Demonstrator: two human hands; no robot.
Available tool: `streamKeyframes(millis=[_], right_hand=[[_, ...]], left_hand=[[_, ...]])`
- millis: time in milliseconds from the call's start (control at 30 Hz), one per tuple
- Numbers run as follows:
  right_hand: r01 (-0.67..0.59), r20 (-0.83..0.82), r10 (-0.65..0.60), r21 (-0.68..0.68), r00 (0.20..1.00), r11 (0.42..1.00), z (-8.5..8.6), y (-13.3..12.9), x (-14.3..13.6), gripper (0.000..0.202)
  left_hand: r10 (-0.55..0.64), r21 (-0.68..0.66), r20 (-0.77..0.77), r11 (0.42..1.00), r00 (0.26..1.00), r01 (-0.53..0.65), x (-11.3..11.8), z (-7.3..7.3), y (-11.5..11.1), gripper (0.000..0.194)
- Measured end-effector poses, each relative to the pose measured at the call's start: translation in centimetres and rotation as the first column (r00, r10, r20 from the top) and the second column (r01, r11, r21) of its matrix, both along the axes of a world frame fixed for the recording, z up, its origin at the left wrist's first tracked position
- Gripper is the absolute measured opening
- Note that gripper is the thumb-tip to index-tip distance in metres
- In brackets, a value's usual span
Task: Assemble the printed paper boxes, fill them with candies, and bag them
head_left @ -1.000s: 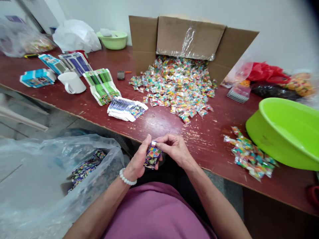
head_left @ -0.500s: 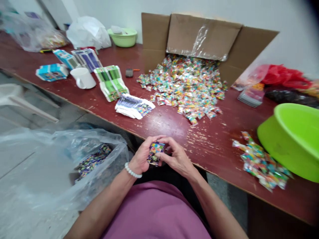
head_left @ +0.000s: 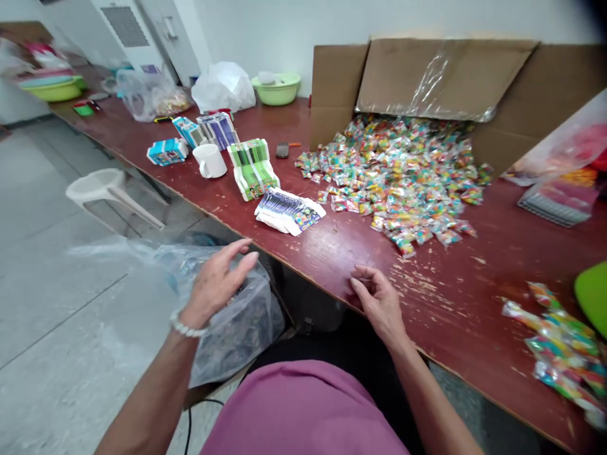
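Observation:
My left hand (head_left: pixel 215 281), with a pale bead bracelet at the wrist, is above the large clear plastic bag (head_left: pixel 237 347). Its fingers are stretched out with nothing between them. At the table's front edge, my right hand (head_left: pixel 382 297) has its fingers loosely bent and the thumb apart, and I see nothing in it. Beyond the hands lie a fanned stack of purple-and-white printed cartons (head_left: pixel 289 212) and a green stack of flat cartons (head_left: pixel 253 167). Small wrapped candies (head_left: pixel 403 183) spill in a heap from a cardboard box (head_left: pixel 441 76).
A white mug (head_left: pixel 209 161) stands beside blue cartons (head_left: pixel 167 151). Further back are a light green basin (head_left: pixel 276 91) and a white plastic bag (head_left: pixel 222 88). More wrapped candies (head_left: pixel 559 347) lie at right by a bright green tub (head_left: pixel 592 297). A white stool (head_left: pixel 109 186) stands on the floor.
The small printed packet that both hands held is out of them. My left hand has moved left over the plastic bag; the right hand has drawn apart to the right. The view has turned left.

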State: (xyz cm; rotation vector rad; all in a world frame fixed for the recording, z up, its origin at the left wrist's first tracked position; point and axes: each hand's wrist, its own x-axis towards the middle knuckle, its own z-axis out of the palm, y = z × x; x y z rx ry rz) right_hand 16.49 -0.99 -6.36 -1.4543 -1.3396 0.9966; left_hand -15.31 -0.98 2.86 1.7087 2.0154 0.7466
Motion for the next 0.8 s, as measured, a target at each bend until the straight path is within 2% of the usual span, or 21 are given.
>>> streamKeyframes(millis=[67, 100, 200, 300, 400, 533, 800], right_hand=[[-0.005, 0.125, -0.004, 0.071, 0.992, 0.997, -0.3, -0.1, -0.1, 0.032], [-0.012, 0.18, -0.008, 0.108, 0.984, 0.994, -0.4, -0.2, -0.2, 0.029], [0.009, 0.234, -0.048, 0.165, 0.971, 0.986, -0.5, -0.6, -0.1, 0.024], [0.028, 0.236, -0.076, 0.202, 0.969, 0.979, -0.7, -0.6, 0.0, 0.022], [0.026, 0.246, -0.086, 0.237, 0.965, 0.971, -0.8, -0.4, -0.1, 0.02], [0.01, 0.255, -0.076, 0.249, 0.964, 0.968, -0.8, -0.2, -0.2, 0.018], [-0.005, 0.255, -0.067, 0.271, 0.965, 0.962, -0.7, -0.3, -0.2, 0.016]], left_hand=[[-0.132, 0.129, -0.134, 0.98, 0.982, 0.149, 3.4, -1.0, 3.5, 0.05], [-0.128, 0.161, -0.233, 0.973, 0.964, 0.168, 5.1, -1.5, 5.6, 0.047], [-0.049, 0.076, -0.5, 0.992, 0.865, 0.101, 8.5, -2.8, 11.0, 0.051], [-0.06, 0.02, -0.556, 0.996, 0.829, 0.086, 9.1, -3.8, 13.7, 0.049], [-0.076, -0.001, -0.568, 0.996, 0.82, 0.092, 8.4, -4.3, 14.6, 0.046], [-0.074, -0.005, -0.586, 0.996, 0.807, 0.088, 8.1, -4.3, 14.9, 0.046], [-0.113, 0.005, -0.608, 0.989, 0.786, 0.146, 9.0, -4.1, 13.7, 0.036]])
